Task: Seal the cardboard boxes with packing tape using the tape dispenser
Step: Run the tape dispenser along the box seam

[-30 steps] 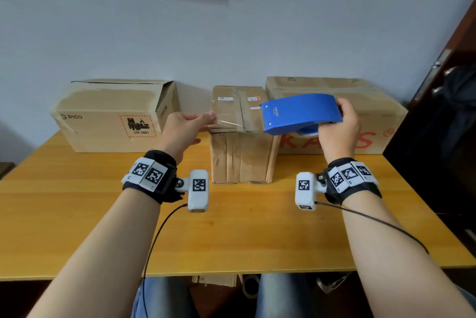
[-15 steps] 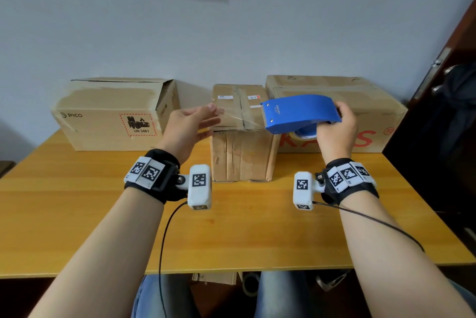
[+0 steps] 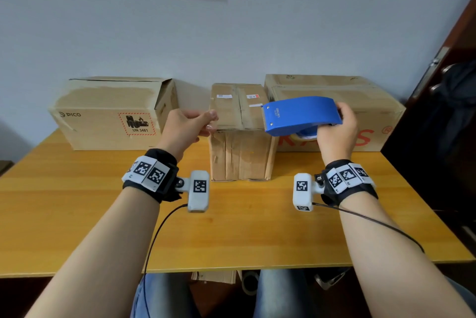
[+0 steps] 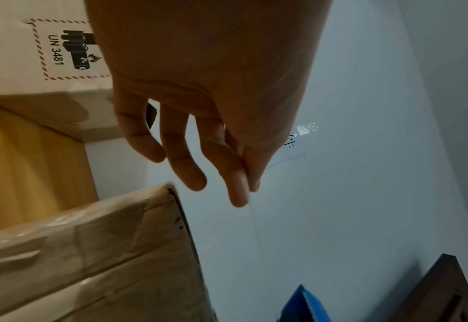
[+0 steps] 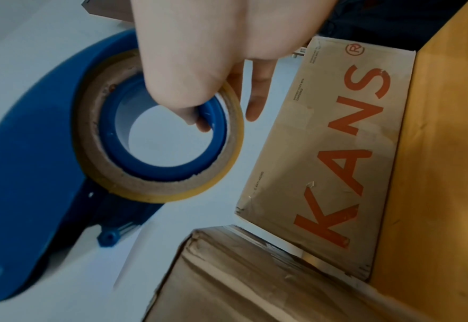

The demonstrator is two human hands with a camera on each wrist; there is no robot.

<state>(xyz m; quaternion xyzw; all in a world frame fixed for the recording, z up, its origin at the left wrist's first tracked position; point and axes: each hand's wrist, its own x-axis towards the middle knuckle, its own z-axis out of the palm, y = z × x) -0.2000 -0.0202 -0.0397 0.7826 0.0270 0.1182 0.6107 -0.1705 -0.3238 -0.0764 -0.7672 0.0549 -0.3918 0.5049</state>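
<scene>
Your right hand (image 3: 334,132) grips the blue plastic tape dispenser (image 3: 301,114) over the small brown cardboard box (image 3: 239,111); your left hand (image 3: 188,127) pinches, apparently, the clear tape end, ready to anchor.

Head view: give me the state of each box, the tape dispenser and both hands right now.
PICO box: right end flap open, on table.
Middle box: top flaps closed, old tape on it.
KANS box: top flaps closed.
Tape dispenser: held above middle box, roll loaded.
Left hand: pinching the clear tape end at the middle box's left edge.
Right hand: gripping the dispenser.
</scene>
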